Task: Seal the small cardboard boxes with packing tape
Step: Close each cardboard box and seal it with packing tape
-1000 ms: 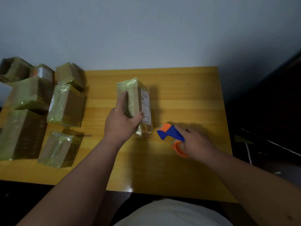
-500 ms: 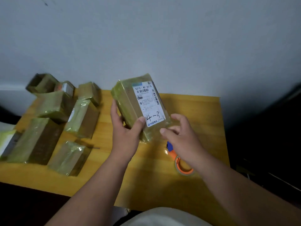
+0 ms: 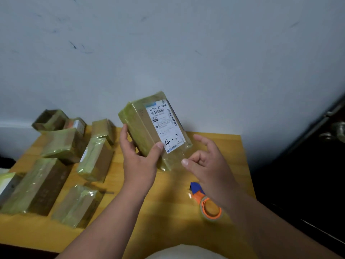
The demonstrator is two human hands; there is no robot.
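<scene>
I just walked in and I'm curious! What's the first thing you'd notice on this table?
The tape-wrapped brown cardboard box with a white shipping label marked "4-3" stands out, held up above the yellow wooden table in the left hand. The right hand hovers beside it, empty. An orange-cored roll of clear packing tape with a blue cutter lies below that hand, and a cluster of other wrapped cardboard boxes fills the table's left side.

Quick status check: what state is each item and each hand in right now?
labelled box: lifted off the table, wrapped in tape, label facing the camera
left hand: grips the labelled box
right hand: loosely curled, holds nothing
tape dispenser: lying on the table
pile of boxes: taped, resting on the table
</scene>
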